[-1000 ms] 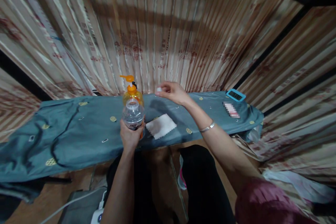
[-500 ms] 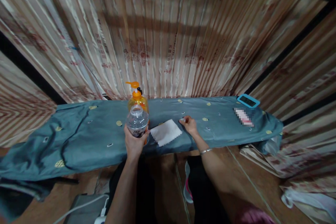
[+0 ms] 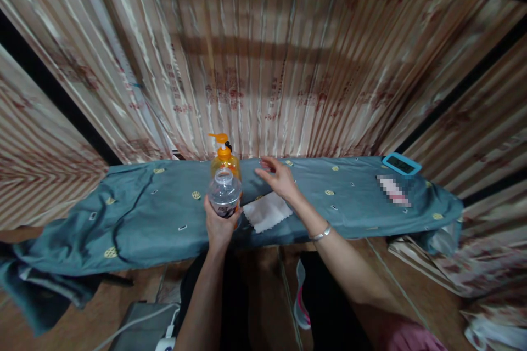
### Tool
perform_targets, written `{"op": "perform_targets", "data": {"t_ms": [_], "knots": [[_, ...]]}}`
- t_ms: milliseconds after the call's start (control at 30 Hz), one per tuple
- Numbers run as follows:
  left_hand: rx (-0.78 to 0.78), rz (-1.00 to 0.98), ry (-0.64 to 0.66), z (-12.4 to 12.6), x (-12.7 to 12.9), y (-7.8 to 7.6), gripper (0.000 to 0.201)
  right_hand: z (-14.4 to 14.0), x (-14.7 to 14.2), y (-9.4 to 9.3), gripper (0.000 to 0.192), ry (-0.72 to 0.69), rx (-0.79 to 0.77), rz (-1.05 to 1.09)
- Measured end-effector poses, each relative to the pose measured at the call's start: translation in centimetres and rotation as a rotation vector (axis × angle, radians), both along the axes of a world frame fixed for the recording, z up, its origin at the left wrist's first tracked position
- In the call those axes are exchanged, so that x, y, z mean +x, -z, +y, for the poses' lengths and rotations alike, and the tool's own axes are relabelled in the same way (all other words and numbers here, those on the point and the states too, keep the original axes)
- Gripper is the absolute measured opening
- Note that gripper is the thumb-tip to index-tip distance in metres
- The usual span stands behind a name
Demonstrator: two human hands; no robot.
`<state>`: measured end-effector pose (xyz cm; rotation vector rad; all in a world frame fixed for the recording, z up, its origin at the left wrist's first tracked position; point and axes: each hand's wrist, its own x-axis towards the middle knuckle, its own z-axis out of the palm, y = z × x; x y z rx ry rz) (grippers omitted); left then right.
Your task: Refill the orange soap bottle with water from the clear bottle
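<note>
Right hand (image 3: 276, 176) now lifted off the cloth (image 3: 329, 214), fingers spread and empty, nearing the pump (image 3: 224, 158); left hand (image 3: 220, 225) gripping open bottle (image 3: 224, 194)

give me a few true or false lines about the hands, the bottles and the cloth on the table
1. The left hand holds a clear bottle with no cap on. True.
2. The right hand grips the white cloth. False: it hovers open above the cloth.
3. The orange pump bottle stands behind the clear bottle. True.
4. The blue device lies at the table's left end. False: it is at the right end.
5. A bracelet is on the right wrist. True.
</note>
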<state>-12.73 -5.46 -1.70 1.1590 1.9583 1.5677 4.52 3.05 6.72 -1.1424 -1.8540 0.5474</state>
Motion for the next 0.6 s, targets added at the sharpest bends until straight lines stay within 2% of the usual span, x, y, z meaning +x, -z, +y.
{"op": "perform_targets", "data": {"t_ms": [100, 200, 367, 600], "knots": [[0.002, 0.001, 0.013, 0.0, 0.0, -0.1, 0.094, 1.0, -3.5, -3.8, 0.042, -0.142, 0.047, -0.007], [-0.01, 0.003, 0.03, -0.2, 0.0, -0.5, 0.082, 2.4, -5.9, -5.7, 0.05, -0.195, 0.07, -0.103], [-0.002, 0.007, 0.02, -0.2, 0.1, -0.8, 0.073, 4.2, -7.7, -5.8, 0.031, -0.244, 0.046, -0.24], [-0.013, 0.016, -0.026, 0.2, -0.2, -0.7, 0.071, 3.9, -7.0, -5.7, 0.025, -0.131, 0.054, -0.228]]}}
